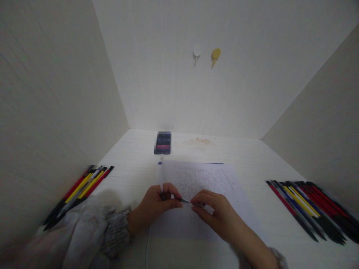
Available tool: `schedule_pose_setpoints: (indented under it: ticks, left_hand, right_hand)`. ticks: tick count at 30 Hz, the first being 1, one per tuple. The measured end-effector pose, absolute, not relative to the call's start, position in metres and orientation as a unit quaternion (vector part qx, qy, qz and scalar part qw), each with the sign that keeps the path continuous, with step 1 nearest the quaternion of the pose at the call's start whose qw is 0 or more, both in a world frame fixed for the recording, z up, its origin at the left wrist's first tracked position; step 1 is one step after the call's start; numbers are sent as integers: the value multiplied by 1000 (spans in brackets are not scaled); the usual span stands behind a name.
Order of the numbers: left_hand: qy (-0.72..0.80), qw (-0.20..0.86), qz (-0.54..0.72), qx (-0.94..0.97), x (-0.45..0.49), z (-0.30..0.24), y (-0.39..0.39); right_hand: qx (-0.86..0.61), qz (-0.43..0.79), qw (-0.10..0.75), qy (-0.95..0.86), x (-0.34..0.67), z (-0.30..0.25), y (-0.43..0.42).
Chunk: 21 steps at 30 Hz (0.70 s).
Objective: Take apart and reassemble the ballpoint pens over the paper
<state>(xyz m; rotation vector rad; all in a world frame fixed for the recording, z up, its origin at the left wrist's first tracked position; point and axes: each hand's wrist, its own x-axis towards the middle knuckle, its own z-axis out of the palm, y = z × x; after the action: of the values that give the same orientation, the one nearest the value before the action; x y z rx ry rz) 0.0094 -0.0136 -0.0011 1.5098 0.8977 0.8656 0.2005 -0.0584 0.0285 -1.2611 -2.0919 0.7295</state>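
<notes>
Left hand: with thumb and finger, is gripping a slim, dark-and-silver pen part.
Right hand: is pinching its other end.
Pen part: is showing at six o'clock, over a white, dark-marked paper sheet.

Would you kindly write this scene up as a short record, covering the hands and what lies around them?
Left hand: pinching one end of a slim pen-like object
Right hand: holding its other end
Beneath the hands: paper with dark marks, too blurred to read
Person's left: left-side pens, red, yellow and grey
Person's right: larger row of right-side pens
Beyond the paper: pixelated dark item; brownish bits
Back wall: white hook, yellow hook
</notes>
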Motion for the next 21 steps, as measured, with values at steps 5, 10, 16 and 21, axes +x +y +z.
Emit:
schedule_pose_setpoints:
  ticks: [5,10,16,21]
  left_hand:
    - [369,589,373,615,9,-2,-15]
    - [338,605,379,613,10,-1,-15]
    - [307,583,453,601,12,5,-20]
    - [340,526,426,653,10,1,-19]
  right_hand:
    - [-471,315,317,-761,193,28,-60]
    - [-491,335,360,-720,195,32,-59]
    - [-500,376,441,-644,203,36,-60]
    - [-496,360,467,-638,205,34,-61]
